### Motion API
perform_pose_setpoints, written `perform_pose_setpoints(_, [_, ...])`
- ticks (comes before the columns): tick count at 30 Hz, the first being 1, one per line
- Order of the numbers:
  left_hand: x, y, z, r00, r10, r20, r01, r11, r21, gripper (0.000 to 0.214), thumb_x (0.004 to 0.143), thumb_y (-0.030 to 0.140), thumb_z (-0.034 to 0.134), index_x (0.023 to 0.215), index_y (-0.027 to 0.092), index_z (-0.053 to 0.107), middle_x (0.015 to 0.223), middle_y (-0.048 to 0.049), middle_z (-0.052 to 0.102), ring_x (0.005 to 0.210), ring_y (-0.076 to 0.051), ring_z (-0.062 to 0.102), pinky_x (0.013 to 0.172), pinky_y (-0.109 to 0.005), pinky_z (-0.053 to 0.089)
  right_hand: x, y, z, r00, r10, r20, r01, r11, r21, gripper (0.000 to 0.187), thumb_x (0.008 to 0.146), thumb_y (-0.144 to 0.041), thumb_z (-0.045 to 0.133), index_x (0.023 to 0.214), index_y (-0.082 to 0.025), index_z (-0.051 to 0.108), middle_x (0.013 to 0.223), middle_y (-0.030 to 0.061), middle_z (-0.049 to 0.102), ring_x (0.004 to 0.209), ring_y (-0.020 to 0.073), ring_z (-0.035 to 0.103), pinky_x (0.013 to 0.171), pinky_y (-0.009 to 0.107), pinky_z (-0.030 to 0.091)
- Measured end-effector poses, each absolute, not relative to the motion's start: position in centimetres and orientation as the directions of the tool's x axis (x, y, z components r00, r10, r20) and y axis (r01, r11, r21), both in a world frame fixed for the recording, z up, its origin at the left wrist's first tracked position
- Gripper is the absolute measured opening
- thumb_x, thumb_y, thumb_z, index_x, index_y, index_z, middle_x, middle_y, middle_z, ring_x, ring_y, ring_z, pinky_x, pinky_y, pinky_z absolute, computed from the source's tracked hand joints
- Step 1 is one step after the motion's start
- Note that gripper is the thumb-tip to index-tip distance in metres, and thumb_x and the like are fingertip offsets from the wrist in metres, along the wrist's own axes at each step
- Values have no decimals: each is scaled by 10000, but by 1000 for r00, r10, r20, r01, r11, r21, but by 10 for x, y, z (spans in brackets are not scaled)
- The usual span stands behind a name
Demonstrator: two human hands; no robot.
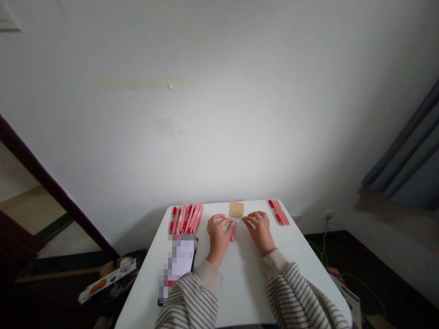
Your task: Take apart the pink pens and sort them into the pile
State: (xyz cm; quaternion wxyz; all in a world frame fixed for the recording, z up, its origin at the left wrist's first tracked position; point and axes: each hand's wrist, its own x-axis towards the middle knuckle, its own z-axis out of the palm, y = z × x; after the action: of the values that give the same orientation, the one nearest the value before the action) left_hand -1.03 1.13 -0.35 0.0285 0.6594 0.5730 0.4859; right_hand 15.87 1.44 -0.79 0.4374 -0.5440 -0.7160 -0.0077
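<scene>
Both my hands meet over the far middle of the white table (240,278). My left hand (218,234) is closed around a pink pen (232,236) whose lower end sticks out beneath the fingers. My right hand (259,230) pinches a thin pale part (238,221) that runs between the two hands. A row of several pink and red pens (186,218) lies to the left of my left hand. A smaller group of pink and red pens (279,212) lies to the right of my right hand. A small tan card (236,209) rests just beyond my fingers.
A phone (180,265) lies on the table's left side near my left sleeve. A white wall stands right behind the table. Boxes and clutter (108,278) sit on the floor at the left; green cables (356,283) and a grey curtain (408,160) are at the right.
</scene>
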Motion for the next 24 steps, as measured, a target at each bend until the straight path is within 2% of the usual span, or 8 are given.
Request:
perform_pose_setpoints(14, [-8,9,-1,-80,799,596,719,-368,590,82,744,242,690,810,275,727,1009,-40,583,1025,-207,530,942,-409,421,156,13,-8,-42,767,640,773,431,-466,164,893,-275,581,931,-303,739,950,48,650,1003,222,452,912,388,356])
perform_pose_setpoints(24, [-10,9,1,-75,815,574,724,-351,593,67,759,280,695,804,286,745,1027,-39,599,1037,-211,529,945,-419,426,155,17,-12,-59,736,674,743,483,-463,176,902,-293,570,937,-309,742,914,53,646,966,223,462,864,390,389])
